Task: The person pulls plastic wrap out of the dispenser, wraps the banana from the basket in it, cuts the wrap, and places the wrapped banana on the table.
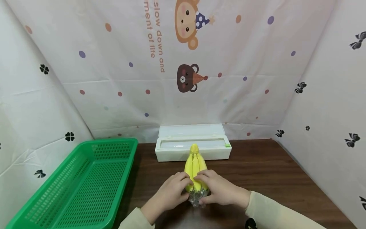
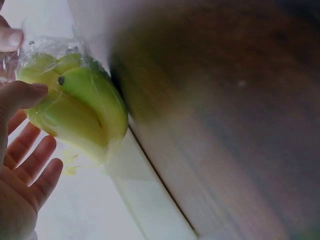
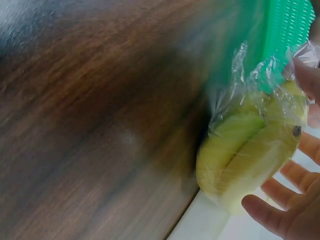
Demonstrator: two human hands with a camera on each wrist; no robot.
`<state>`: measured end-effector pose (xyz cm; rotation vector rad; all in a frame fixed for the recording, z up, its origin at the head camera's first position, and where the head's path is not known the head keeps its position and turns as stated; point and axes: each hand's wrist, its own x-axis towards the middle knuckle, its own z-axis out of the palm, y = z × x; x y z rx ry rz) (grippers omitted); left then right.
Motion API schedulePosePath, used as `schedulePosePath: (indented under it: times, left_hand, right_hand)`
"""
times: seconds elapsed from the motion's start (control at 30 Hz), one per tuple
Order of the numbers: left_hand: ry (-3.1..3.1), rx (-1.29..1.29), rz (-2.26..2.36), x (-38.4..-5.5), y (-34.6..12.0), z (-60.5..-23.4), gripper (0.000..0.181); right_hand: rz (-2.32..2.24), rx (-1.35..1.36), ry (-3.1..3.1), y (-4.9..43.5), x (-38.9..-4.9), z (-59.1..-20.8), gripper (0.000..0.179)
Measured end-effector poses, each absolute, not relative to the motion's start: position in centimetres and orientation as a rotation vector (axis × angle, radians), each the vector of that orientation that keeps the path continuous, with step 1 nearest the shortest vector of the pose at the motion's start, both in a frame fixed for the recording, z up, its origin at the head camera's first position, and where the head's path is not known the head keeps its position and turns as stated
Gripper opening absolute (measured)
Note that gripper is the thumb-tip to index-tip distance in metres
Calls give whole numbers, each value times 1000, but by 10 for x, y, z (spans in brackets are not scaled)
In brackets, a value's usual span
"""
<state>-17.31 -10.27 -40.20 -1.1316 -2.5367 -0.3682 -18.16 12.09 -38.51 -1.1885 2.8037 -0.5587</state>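
Observation:
A bunch of yellow bananas [image 1: 195,167] lies on the dark wooden table, stem end pointing away from me. Clear cling film [image 1: 195,199] wraps it, bunched up and crinkled at the near tips. My left hand [image 1: 175,190] holds the bunch from the left, its thumb over the banana tips [image 2: 82,107] in the left wrist view. On the other side my right hand [image 1: 218,190] holds it with bent fingers around the lower bananas. The right wrist view shows loose film [image 3: 267,70] standing up by the right thumb, with the other fingers along the fruit's side.
Behind the bananas stands a white cling film dispenser box [image 1: 171,156] with its lid raised. A green plastic basket [image 1: 132,159] sits at the left of the table. White patterned cloth [image 1: 137,105] hangs around the back and sides.

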Motion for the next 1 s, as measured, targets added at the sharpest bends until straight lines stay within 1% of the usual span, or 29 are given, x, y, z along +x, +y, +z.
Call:
schedulePosePath:
  times: [0.23,0.37,0.5,0.57,0.73,0.8,1.0]
  left_hand:
    - [-2571,-1156,-372,-171,-102,-401,25]
    - [-2582,-1164,-386,-170,-101,-397,36]
    - [-2627,-1144,-443,-168,-100,-395,48]
    - [-2643,-1131,-454,-167,-100,-395,46]
    - [-2600,-1116,-313,-171,-96,-395,27]
    - [-2559,-1105,-238,-173,-94,-395,23]
    - [-2483,-1100,-85,-174,-85,-394,27]
  right_hand:
    - [-460,-1251,2891,116,-180,-392,57]
    - [-415,-1283,2957,113,-181,-392,51]
    - [-361,-1289,2993,110,-181,-393,50]
    - [-326,-1291,2998,109,-182,-393,50]
    - [-270,-1308,3034,108,-183,-395,51]
    - [-275,-1310,3047,108,-184,-395,52]
    - [-319,-1305,2980,112,-183,-394,58]
